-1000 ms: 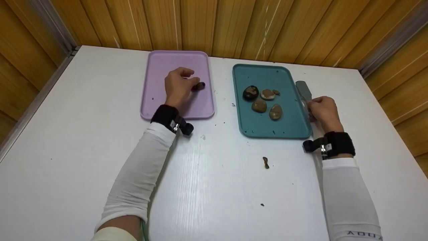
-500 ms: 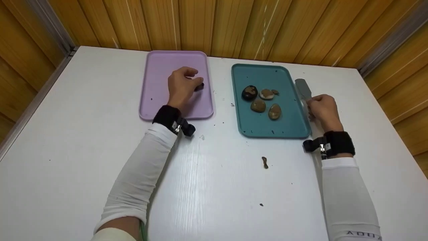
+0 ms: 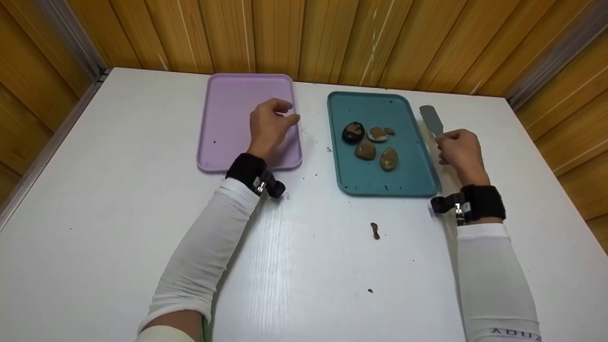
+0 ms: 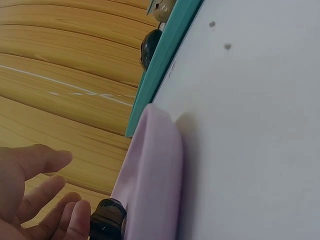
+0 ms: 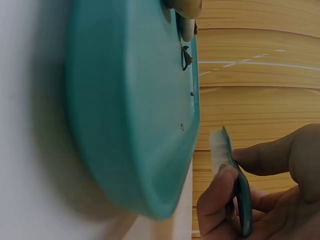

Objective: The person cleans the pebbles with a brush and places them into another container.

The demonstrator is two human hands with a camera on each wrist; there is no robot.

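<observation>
Since the earlier frames, left hand [image 3: 270,127] has drifted toward the 3 o'clock rim of the lilac tray, and right hand [image 3: 460,151] has lifted the grey spatula so that its blade now points up toward 12 o'clock.

White tabletop [image 3: 118,213]: bears both trays, side by side at its 12 o'clock end.

Lilac rectangular plastic tray [image 3: 232,114]: holds one small dark glossy stone [image 4: 107,218], hidden behind the hand in the head view; the left wrist view shows it on the tray, just beside the fingertips [image 4: 75,220]. The fingers lie spread and relaxed, grasping nothing, so the stone appears released.

Teal rectangular plastic tray [image 3: 375,180]: carries one black-and-brown stone [image 3: 354,132] and three tan stones [image 3: 374,145], clustered toward its 12 o'clock half.

Grey flat-bladed spatula [image 3: 432,120]: pinched at its handle between thumb and curled fingers of the right hand, at the teal tray's 3 o'clock edge.

Brown scrap [image 3: 375,231]: lies on the tabletop at 6 o'clock from the teal tray.

Progress, as a judgement: one stone stands moved to the lilac tray; four remain on the teal tray.
</observation>
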